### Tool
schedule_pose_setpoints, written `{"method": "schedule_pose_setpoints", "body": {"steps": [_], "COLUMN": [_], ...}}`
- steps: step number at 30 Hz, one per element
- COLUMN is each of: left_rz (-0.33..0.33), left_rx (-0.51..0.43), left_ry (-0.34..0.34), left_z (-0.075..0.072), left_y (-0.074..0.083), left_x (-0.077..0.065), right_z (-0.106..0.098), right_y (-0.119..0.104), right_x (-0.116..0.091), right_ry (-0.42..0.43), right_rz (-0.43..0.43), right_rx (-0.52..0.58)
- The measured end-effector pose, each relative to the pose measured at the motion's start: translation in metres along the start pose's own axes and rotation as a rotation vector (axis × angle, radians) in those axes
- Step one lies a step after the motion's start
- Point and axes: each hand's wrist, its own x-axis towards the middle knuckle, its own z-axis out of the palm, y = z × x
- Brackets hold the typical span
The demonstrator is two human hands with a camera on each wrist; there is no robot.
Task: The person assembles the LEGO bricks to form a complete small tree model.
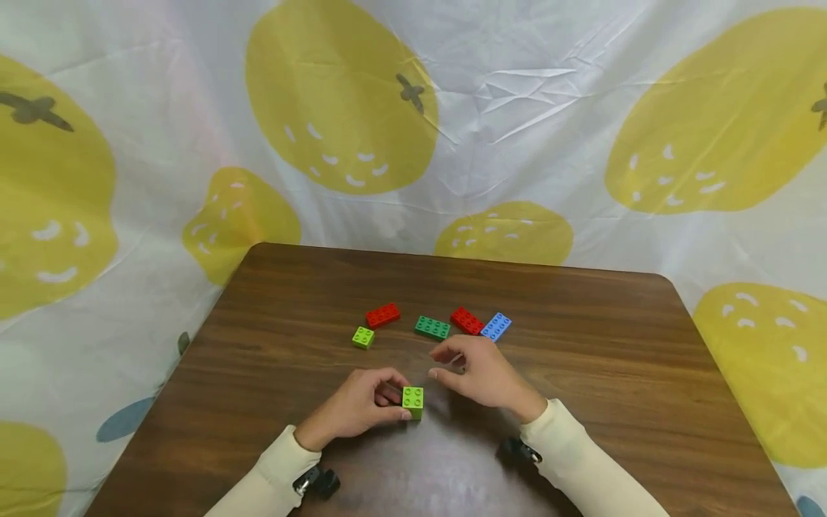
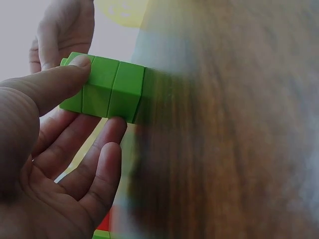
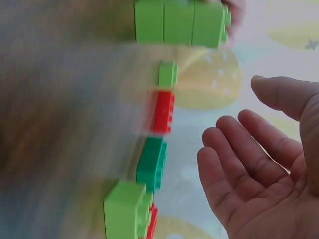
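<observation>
My left hand [image 1: 357, 403] pinches a stack of three lime green toy bricks [image 1: 413, 403] between thumb and fingers. In the left wrist view the stack [image 2: 115, 88] shows its seams, with the thumb lying across its side. It stands upright at the table surface, studs up. My right hand [image 1: 481, 370] is to the right of the stack and apart from it, holding nothing. In the right wrist view its fingers [image 3: 244, 149] are relaxed and slightly bent. Another lime green brick [image 3: 122, 211] stands near that hand; the hand hides it in the head view.
Beyond the hands on the brown table [image 1: 581, 337] lie a small lime green brick [image 1: 363, 337], a red brick [image 1: 383, 315], a dark green brick [image 1: 432, 327], a second red brick [image 1: 466, 321] and a blue brick [image 1: 496, 327]. A lemon-print cloth [image 1: 504, 165] hangs behind.
</observation>
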Motion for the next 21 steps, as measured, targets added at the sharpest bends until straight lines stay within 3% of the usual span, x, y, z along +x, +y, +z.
{"method": "schedule_pose_setpoints", "body": {"steps": [14,21], "left_rz": [-0.015,-0.015], "left_rx": [0.038,0.063], "left_ry": [-0.012,-0.012], "left_z": [0.001,-0.002], "left_y": [0.001,0.000], "left_x": [0.000,0.003], "right_z": [-0.026,-0.035], "right_y": [0.052,0.075], "right_x": [0.021,0.033], "right_ry": [0.147,0.186], "right_rz": [0.197,0.265], "right_rx": [0.014,-0.035]}}
